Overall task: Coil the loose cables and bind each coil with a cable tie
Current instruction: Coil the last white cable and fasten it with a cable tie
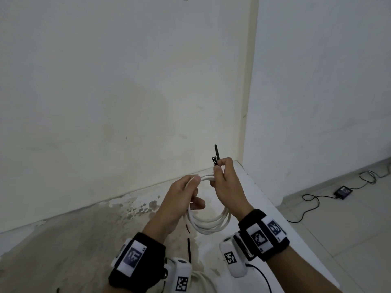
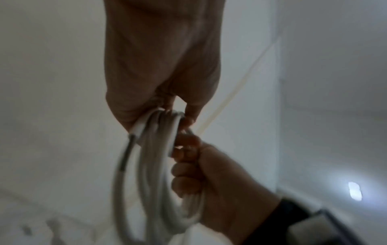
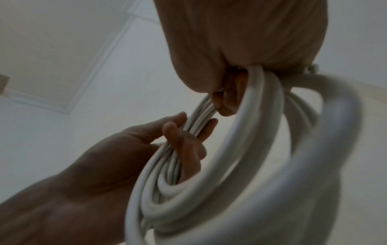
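A white cable coil point(image 1: 211, 226) hangs above the stained white surface point(image 1: 88, 225), held between both hands. My left hand point(image 1: 191, 187) grips its left side, fingers curled round the strands. My right hand point(image 1: 221, 171) holds the top of the coil and pinches a black cable tie point(image 1: 215, 158), whose tail stands up past its square head. In the left wrist view the left hand point(image 2: 167, 102) clasps the coil point(image 2: 155, 174) from above while the right hand point(image 2: 188, 174) curls round it. In the right wrist view the right hand point(image 3: 228, 92) and left hand point(image 3: 184, 132) both grip the coil point(image 3: 209, 182).
A second black cable tie point(image 1: 189, 249) lies on the surface below the coil, near a small red scrap point(image 1: 187, 228). More white cable point(image 1: 198, 278) lies by my wrists. Walls close the back and right. On the tiled floor to the right sit a black device point(image 1: 343, 192) and its cord.
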`<move>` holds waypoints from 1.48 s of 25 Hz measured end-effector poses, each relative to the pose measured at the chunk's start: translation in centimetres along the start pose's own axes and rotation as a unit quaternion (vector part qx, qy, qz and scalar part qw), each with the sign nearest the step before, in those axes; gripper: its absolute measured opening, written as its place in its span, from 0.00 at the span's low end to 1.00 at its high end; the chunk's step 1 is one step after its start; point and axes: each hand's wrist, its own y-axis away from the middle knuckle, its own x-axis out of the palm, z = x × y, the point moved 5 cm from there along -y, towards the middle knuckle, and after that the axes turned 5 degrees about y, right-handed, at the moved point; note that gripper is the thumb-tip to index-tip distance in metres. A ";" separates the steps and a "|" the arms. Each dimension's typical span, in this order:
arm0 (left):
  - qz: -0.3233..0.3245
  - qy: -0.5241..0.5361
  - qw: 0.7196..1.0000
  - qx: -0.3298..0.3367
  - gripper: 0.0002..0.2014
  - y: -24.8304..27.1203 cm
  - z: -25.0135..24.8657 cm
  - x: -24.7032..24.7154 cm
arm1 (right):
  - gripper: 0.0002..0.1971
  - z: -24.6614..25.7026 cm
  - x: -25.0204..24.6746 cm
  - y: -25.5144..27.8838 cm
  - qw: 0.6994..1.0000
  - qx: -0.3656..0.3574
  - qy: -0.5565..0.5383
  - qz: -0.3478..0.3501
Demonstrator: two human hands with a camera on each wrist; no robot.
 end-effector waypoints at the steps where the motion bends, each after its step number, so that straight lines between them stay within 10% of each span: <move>1: -0.022 0.028 0.999 -0.017 0.13 -0.1 0.2 0.1 | 0.05 -0.2 0.2 0.2 1.000 0.006 -0.012 -0.012; 8: -0.078 -0.124 0.976 0.162 0.12 -0.1 -2.0 -1.2 | 0.02 -0.4 -1.3 0.7 0.997 -0.005 0.037 -0.065; 12: -0.098 -0.098 0.982 0.129 0.13 -0.7 -1.0 -2.4 | 0.06 3.1 -4.8 1.7 0.993 -0.057 0.042 -0.097; 20: -0.125 -0.051 0.986 0.097 0.13 -1.5 -1.1 -3.1 | 0.09 4.5 -4.6 4.4 0.984 0.049 -0.077 0.151; 26: -0.086 -0.031 0.988 0.126 0.15 -0.5 -1.7 -1.1 | 0.05 2.8 -2.4 3.3 0.997 -0.079 -0.009 0.019; 30: -0.109 -0.041 0.985 0.127 0.15 0.1 -1.7 -1.0 | 0.06 2.9 -1.7 4.6 0.953 -0.231 0.189 -0.052; 37: -0.153 0.055 0.987 -0.001 0.09 -0.3 -0.3 -0.7 | 0.04 2.3 -0.4 3.7 0.973 -0.225 0.020 -0.049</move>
